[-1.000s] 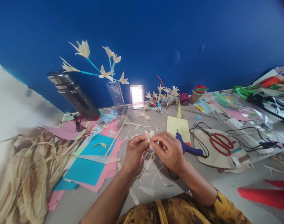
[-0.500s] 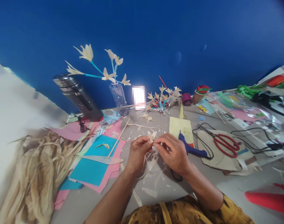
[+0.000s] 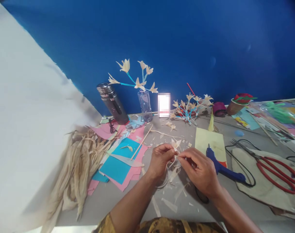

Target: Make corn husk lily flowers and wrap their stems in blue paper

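Note:
A small cream flower [image 3: 176,144] stands up from the fingertips of my left hand [image 3: 163,160], whose thumb and fingers pinch its base. Close beside it, my right hand [image 3: 199,168] is pinched at the lower end of the flower, on what looks like a thin strand. The fingertips of both hands nearly meet. Pale scraps and fibre strips [image 3: 174,174] lie on the grey table [image 3: 128,207] below them. A blue glue gun [image 3: 225,170] rests to the right of my right hand, partly on a yellow paper [image 3: 204,137].
Red-handled scissors [image 3: 276,171] lie at the right on a cloth. Dried husks [image 3: 74,171] and blue paper [image 3: 118,168] are at the left. Along the wall stand a dark flask [image 3: 114,105], a clear bottle [image 3: 144,105] of flowers and a flower bunch [image 3: 188,108].
The view has turned left, so everything appears further right. My right hand has drawn slightly away from my left, with its fingertips now just below the flower.

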The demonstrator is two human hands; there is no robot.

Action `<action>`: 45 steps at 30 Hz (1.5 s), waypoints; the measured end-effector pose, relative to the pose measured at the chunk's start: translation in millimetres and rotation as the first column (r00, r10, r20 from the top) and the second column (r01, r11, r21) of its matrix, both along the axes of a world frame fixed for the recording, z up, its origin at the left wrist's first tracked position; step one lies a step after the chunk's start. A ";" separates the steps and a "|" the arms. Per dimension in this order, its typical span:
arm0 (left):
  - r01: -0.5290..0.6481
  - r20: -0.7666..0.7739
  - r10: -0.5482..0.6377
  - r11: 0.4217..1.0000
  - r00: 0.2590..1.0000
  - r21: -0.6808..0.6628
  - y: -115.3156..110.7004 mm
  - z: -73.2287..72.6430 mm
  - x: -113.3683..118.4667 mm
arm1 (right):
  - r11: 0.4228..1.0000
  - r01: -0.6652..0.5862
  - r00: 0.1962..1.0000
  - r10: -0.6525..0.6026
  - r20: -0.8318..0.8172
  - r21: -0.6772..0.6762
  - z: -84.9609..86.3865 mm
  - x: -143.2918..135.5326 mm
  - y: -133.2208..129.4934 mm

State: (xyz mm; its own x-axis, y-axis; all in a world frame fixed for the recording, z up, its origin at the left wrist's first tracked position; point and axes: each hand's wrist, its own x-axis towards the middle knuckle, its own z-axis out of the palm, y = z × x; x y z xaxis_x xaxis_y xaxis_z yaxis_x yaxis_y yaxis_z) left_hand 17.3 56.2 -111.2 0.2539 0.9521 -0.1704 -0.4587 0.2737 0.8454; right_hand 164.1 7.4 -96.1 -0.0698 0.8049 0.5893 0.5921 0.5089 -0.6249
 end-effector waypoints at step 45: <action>-0.017 -0.014 0.018 0.999 1.000 0.051 1.5 0.5 -3.6 | 0.992 -0.108 0.993 0.110 0.040 -0.063 -60.5 19.5 -80.3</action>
State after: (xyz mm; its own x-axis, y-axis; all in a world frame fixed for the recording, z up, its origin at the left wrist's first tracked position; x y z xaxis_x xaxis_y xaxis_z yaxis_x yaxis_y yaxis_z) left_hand 13.7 57.7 -110.7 0.2350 0.9639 -0.1251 -0.4502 0.2220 0.8649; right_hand 183.7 -72.8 -156.6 -0.1834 0.8255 0.5338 0.5625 0.5335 -0.6317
